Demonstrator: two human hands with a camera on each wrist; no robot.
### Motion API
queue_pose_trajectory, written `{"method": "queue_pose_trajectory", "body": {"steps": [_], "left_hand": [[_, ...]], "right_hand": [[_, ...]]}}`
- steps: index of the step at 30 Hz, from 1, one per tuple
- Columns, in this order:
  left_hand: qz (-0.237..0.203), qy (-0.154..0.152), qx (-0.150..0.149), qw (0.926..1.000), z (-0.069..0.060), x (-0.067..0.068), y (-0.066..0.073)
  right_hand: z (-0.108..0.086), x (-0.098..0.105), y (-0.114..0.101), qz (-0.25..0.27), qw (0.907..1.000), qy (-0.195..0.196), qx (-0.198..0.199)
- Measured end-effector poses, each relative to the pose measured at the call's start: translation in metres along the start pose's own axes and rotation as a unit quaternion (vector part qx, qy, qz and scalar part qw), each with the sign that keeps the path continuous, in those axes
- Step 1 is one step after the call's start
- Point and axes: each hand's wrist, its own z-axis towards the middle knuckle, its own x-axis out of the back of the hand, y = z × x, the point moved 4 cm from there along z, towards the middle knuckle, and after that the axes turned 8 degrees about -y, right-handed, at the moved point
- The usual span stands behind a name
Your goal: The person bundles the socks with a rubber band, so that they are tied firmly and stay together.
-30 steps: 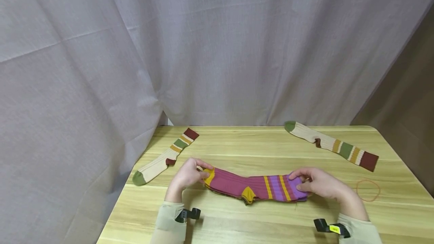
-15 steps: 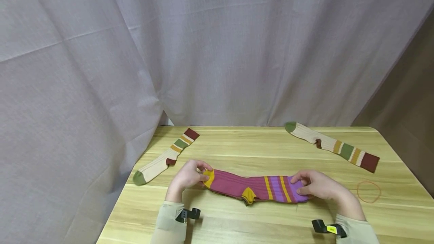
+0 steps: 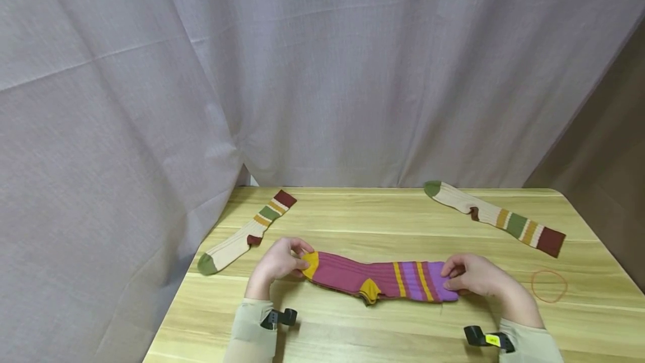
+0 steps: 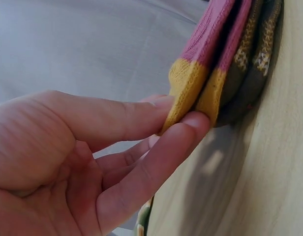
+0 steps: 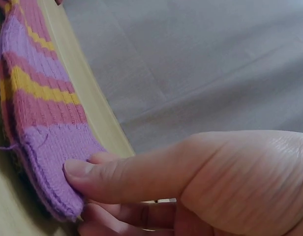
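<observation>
A magenta sock (image 3: 342,273) with a yellow toe and heel and a purple striped cuff lies on top of a stack at the table's front. In the left wrist view, a second magenta sock (image 4: 233,46) lies beneath it, and dark socks (image 4: 262,64) with speckled patches are lowest. My left hand (image 3: 280,261) pinches the top sock's yellow toe between thumb and finger. At the other end, my right hand (image 3: 476,276) holds the purple cuff (image 5: 58,147), thumb on top; its other fingertips are partly hidden behind the cuff.
One cream sock (image 3: 234,244) with green toe and maroon cuff lies at the left. A matching cream sock (image 3: 486,212) is at the back right. A thin orange loop (image 3: 549,286) lies right of my right hand. Grey curtain (image 3: 322,71) hangs behind the wooden table (image 3: 353,217).
My right hand has shifted slightly right along the purple cuff, and the cuff edges now look more even. My left hand has barely moved at the toe.
</observation>
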Motion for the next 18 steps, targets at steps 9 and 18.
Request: {"method": "queue_pose_trajectory", "body": {"steps": [9, 18], "left_hand": [[0.006, 0.009, -0.004, 0.9999, 0.0017, 0.002, -0.0042], [-0.012, 0.011, 0.006, 0.9998, 0.0013, 0.0042, -0.0069]], "right_hand": [[0.0014, 0.0048, 0.0053, -0.012, 0.9999, 0.009, -0.007], [-0.0026, 0.0081, 0.0097, -0.015, 0.9993, 0.018, -0.031]]}}
